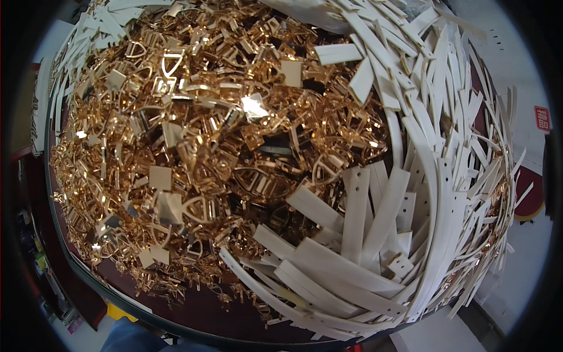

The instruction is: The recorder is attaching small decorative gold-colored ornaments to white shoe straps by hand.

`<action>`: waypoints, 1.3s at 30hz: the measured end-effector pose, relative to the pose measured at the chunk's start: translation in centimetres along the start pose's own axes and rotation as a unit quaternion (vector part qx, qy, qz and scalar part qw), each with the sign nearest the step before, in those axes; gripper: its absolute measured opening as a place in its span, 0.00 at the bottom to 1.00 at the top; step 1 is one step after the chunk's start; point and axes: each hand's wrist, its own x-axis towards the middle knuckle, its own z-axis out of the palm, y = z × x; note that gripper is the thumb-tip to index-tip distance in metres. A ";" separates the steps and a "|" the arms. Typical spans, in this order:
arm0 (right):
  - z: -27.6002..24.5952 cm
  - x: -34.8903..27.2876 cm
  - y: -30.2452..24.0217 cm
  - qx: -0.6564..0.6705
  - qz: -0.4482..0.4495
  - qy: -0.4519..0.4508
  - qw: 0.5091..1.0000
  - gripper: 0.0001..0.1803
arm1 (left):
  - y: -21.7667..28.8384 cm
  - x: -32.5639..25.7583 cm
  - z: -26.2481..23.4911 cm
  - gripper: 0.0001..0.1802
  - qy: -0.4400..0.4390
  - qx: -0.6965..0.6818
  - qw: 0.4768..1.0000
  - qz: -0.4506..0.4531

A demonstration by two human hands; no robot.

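Shiny gold buckles (205, 158) heap beside flat white punched straps (375, 223); neither hand's grip shows.

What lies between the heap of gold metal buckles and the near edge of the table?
In the head view, a bare strip of dark red tabletop separates the gold buckles from the table's black rim; white straps lie to the right.

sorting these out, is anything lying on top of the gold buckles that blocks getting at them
Partly. The white straps lie heaped over the right and lower edge of the gold buckles, and a few small white squares sit on top. The middle of the pile is uncovered. No hand is in view.
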 end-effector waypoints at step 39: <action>6.0 -16.0 4.5 0.437 0.131 0.062 0.888 0.20 | -9.3 -2.5 -4.1 0.17 -0.084 0.203 0.973 0.074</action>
